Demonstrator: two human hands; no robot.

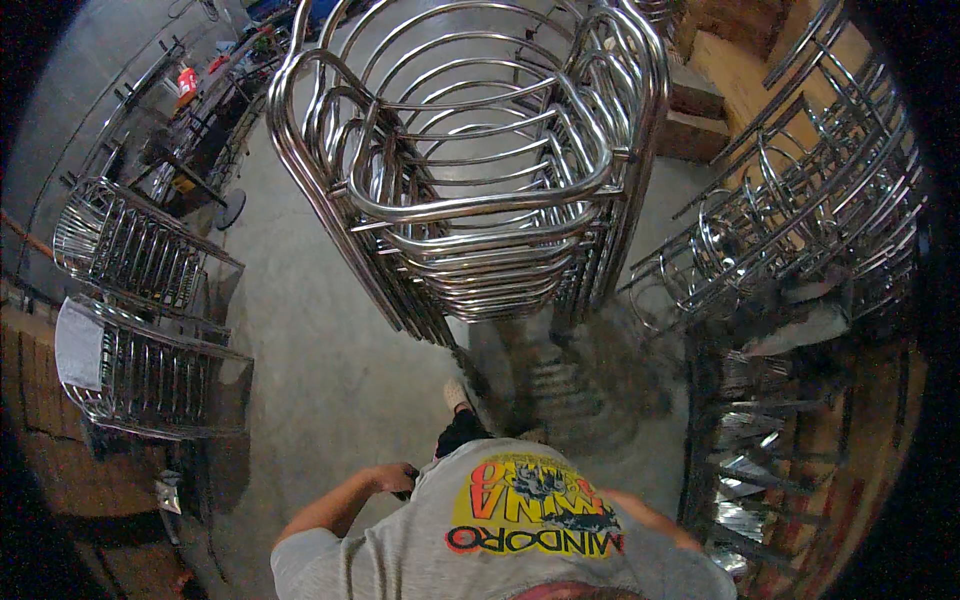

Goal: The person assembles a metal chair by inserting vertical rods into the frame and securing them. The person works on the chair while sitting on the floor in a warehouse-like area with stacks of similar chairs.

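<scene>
Straight ahead of me stands a tall stack of chrome chair frames (480, 170), nested one inside another, rising from the grey concrete floor (320, 360) and leaning toward my view. My left hand (398, 478) is down at my hip, well short of the stack, fingers curled together around something small and dark that I cannot make out. My right hand is out of sight; only the right forearm (640, 515) shows beside my grey printed shirt (500, 540), so I cannot tell how those fingers sit. One foot in a pale shoe (457, 393) points toward the base of the stack. To my left, two more chair frames (140, 300) lie on their sides by a brick wall, a pale cloth (78, 345) draped over the nearer one. To my right, another pile of chrome frames (800, 210) leans against wooden boards.
</scene>
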